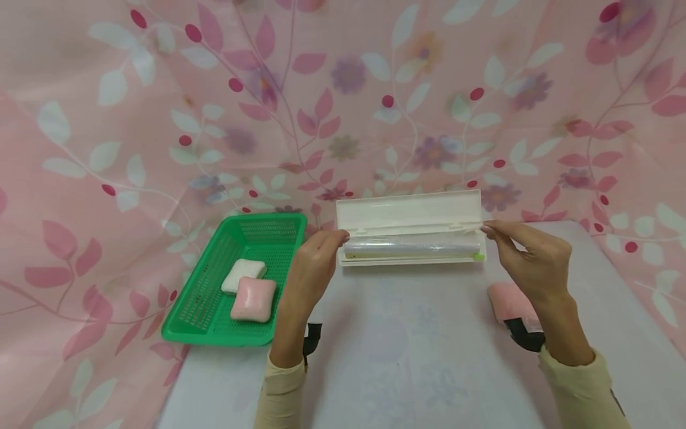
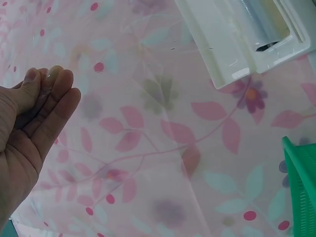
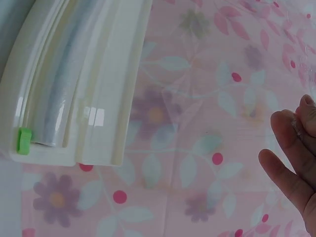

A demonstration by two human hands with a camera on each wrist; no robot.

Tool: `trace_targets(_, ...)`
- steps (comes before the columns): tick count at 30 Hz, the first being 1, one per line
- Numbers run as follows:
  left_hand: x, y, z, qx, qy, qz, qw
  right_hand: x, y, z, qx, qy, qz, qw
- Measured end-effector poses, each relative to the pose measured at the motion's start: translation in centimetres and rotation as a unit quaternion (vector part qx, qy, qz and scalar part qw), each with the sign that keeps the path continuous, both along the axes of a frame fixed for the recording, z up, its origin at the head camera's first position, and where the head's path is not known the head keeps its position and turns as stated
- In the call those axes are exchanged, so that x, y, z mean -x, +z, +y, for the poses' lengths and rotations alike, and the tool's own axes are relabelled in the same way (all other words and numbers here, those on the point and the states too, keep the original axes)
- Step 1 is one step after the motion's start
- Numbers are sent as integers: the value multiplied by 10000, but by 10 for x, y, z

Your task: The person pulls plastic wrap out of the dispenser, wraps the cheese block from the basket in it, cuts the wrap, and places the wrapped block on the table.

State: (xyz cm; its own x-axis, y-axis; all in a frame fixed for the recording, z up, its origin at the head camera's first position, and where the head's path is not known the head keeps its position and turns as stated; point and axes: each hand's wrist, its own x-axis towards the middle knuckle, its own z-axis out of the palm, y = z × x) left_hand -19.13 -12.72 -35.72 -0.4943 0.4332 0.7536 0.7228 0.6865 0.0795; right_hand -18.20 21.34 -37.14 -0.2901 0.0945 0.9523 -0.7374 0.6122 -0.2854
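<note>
The left hand (image 1: 312,262) and right hand (image 1: 530,256) pinch a thin transparent plastic film (image 1: 466,231), fingers clamped at opposite edges, apparently keeping it spread. The open white rectangular plastic dispenser (image 1: 409,210) lies between the fingers.

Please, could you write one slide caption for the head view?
Left hand and right hand pinch clear film at an open dispenser; at left, a basket holds two soaps.

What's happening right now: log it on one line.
left fingers: pinching clear film; right fingers: pinching clear film; white dispenser: open, roll inside; green basket: two soap-like bars
</note>
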Motion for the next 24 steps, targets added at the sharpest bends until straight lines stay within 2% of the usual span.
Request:
trace_targets(6,-6,12,-1,-54,85,28,9999,-4,9,-2,56,-145,122,9998)
trace_targets(10,-10,12,-1,64,123,-10,9999,-8,7,0,-41,-159,18,9999)
trace_targets(16,-16,13,-1,53,192,-48,9998,-13,6,-1,47,-107,125,9999)
trace_targets(24,-22,16,-4,-70,135,2,9999,-20,13,-8,424,-58,353,9985)
